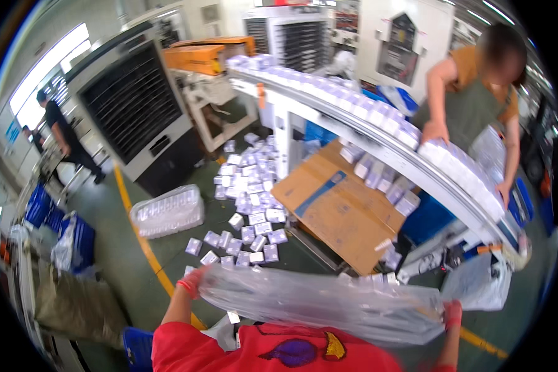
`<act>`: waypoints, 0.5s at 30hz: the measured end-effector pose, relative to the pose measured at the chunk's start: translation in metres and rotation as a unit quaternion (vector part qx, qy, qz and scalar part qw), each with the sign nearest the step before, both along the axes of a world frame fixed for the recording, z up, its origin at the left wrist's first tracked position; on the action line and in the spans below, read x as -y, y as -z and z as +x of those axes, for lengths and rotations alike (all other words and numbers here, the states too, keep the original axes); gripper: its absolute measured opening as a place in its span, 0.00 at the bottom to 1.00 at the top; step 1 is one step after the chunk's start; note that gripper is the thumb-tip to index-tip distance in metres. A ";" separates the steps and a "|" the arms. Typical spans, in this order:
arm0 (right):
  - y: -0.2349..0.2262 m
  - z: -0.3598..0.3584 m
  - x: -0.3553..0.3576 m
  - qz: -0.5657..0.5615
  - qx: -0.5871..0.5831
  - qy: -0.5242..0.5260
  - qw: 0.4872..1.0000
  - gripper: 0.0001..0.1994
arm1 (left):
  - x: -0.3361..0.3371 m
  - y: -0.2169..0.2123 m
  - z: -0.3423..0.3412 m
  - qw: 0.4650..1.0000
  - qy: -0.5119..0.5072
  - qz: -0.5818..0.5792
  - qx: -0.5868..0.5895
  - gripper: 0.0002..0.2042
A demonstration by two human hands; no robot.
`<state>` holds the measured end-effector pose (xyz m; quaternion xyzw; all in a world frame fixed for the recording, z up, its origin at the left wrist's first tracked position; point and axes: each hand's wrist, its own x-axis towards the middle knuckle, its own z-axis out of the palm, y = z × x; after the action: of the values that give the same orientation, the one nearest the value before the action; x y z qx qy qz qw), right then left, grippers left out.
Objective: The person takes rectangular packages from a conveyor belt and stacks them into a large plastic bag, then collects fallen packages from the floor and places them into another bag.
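A large clear plastic bag [328, 302] is stretched sideways in front of my red shirt. My left hand [192, 283], in a red glove, grips its left end. At the other end my right hand [453, 315], also gloved in red, is closed on the plastic. Beyond the bag, small white-and-lavender boxes [248, 180] lie scattered in a heap on the floor. To their right a flattened brown cardboard sheet [347, 208] with a blue strip leans at a slant, with several more of the boxes along its upper edge.
A conveyor [390, 150] carrying rows of boxes runs across the right; a co-worker [465, 99] has both hands on them. A plastic-wrapped tray pack [168, 211] lies left of the heap. Behind it stands a large dark-grilled unit [130, 102]. Blue crates [77, 243] stand far left.
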<state>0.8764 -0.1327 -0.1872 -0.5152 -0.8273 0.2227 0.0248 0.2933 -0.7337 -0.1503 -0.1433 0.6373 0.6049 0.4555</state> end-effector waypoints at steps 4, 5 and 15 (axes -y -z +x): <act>0.019 -0.064 0.053 0.052 -0.377 0.171 0.909 0.19 | -0.017 -0.002 0.037 0.952 0.135 -0.107 -0.253 0.17; 0.016 -0.102 0.069 0.001 -0.345 0.144 0.928 0.18 | -0.012 0.008 0.026 0.954 0.109 -0.078 -0.267 0.16; 0.009 -0.342 0.138 -0.186 -0.220 -0.142 0.947 0.17 | 0.010 -0.015 -0.038 0.823 0.197 -0.426 -0.320 0.22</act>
<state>0.5344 -0.2703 -0.1958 -0.3258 -0.8097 0.4818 0.0778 0.2550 -0.7436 -0.1349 0.0072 0.9561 0.1825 0.2291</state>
